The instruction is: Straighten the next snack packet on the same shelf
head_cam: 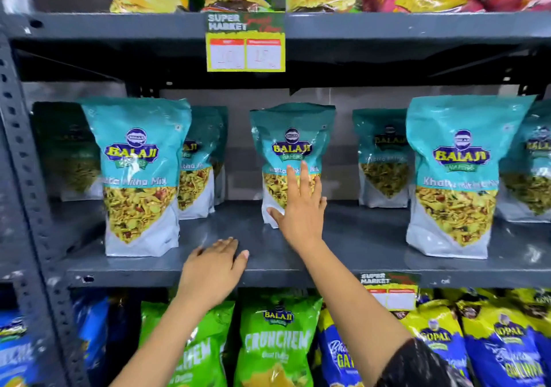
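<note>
Now the right hand [301,204], fingers straight and spread, presses flat on the front of the middle teal packet [290,142], standing upright toward the back of the shelf [357,237]. Nearer the shelf's front edge, the left hand [213,270] rests open, holding nothing.

Grey shelf with snack bags

The shelf [357,237] holds teal bags [292,148] standing upright; left hand [213,267] rests at 6 o'clock.

Seven teal pouches [292,148] (two hands [301,210])
</note>
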The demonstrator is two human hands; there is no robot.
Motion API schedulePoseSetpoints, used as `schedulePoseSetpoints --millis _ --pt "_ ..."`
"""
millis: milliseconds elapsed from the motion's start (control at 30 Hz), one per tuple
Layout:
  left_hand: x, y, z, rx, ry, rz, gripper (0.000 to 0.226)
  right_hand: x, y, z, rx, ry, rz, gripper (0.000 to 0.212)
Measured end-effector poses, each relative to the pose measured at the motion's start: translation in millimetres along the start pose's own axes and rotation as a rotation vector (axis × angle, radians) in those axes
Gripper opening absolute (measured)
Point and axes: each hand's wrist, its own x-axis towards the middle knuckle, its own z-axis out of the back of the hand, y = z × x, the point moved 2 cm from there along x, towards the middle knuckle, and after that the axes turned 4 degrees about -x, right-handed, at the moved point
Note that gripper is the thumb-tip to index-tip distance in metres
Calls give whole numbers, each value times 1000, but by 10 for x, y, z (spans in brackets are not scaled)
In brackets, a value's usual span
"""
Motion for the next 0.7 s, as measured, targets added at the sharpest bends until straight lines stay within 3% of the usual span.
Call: schedulePoseSetpoints --millis 67,200,433,700 --pt "-24 -11 -62 -10 -86 8 85 105 17 -38 -48 44 -52 100" --pt "-32 2 -82 -28 -174 17 61 234 9 -120 -66 105 -115 105" --pt "-53 -69 -56 -4 -169 33 52 256 -87 -244 -61 65 -109 102" --pt "-61 -95 -56 -3 -166 28 56 237 -156 -190 -82 37 -78 69"
